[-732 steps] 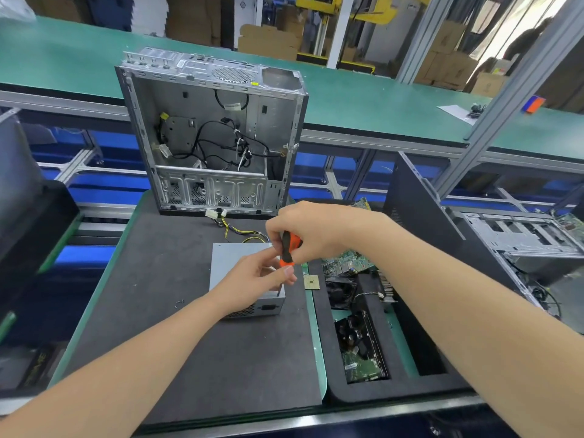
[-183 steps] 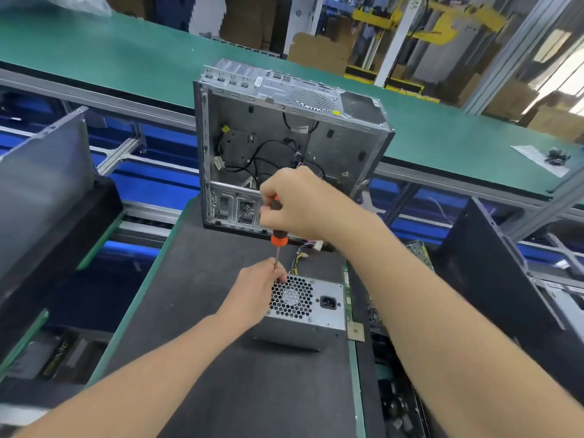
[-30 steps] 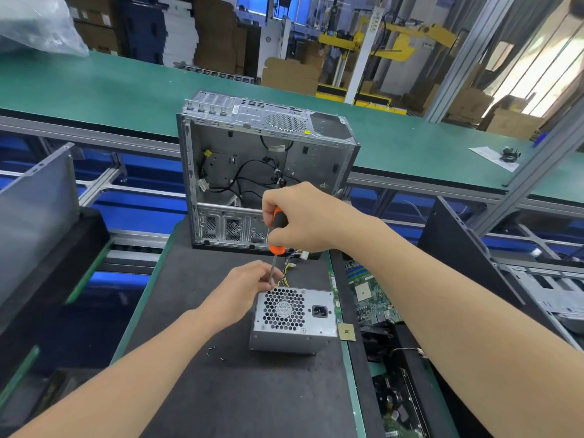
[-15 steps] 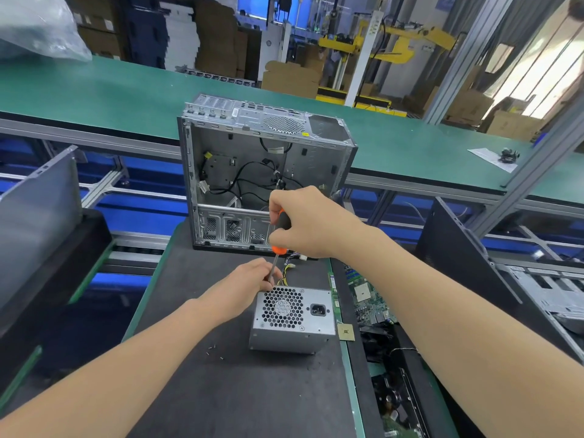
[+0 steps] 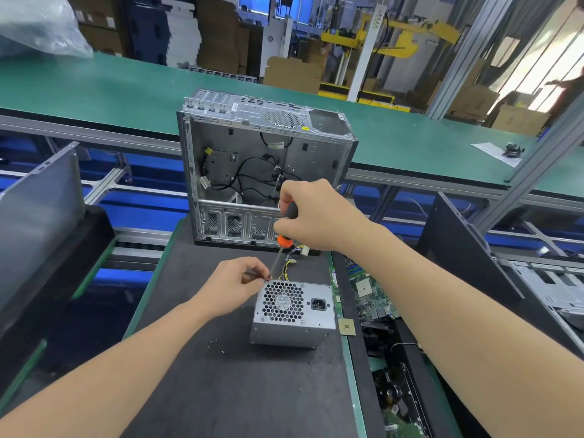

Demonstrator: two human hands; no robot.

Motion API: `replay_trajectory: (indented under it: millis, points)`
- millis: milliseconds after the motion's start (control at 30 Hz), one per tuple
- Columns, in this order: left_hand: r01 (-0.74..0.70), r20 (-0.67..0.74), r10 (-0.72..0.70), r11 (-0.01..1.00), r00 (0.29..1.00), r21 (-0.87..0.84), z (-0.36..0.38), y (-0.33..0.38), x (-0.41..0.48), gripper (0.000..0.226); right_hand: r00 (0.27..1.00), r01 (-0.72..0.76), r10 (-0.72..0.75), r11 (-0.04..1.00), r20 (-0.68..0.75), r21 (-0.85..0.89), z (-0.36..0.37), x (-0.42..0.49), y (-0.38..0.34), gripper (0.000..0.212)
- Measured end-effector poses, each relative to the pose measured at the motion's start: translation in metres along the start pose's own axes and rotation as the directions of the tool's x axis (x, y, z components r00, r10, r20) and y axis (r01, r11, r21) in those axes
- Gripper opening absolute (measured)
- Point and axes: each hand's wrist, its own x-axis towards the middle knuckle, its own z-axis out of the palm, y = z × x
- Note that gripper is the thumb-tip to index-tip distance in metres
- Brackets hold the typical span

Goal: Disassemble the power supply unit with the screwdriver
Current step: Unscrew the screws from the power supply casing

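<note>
The PSU (image 5: 292, 314) sits on the mat (image 5: 237, 390), fan face up, its wide side running 9 to 3 o'clock and its wires leaving toward 12. The screwdriver (image 5: 283, 241) stands steep, handle toward 1 o'clock, tip down at the PSU's 10 o'clock corner. The right hand (image 5: 311, 216) is clenched around the handle. The left hand (image 5: 234, 284) pinches thumb and forefinger at the tip; whether they hold a screw I cannot tell. Loose screws (image 5: 212, 342) lie at 8 o'clock, and the case (image 5: 252, 159) is at 12.
</note>
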Motion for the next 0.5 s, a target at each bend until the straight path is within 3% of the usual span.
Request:
replay_trajectory:
  millis: [233,500]
  points:
    - [0.111,0.015,-0.11,0.991,0.994,-0.078,-0.001,-0.0033,0.0033,0.011,1.0,0.004,-0.004,1.0,0.018,0.008,0.0049,0.0013,-0.0017,0.017]
    - [0.138,0.028,-0.136,0.988,0.99,-0.066,-0.0009,-0.0015,0.0055,0.015,1.0,0.001,-0.001,1.0,0.023,-0.003,0.0061,0.0025,-0.0002,0.017]
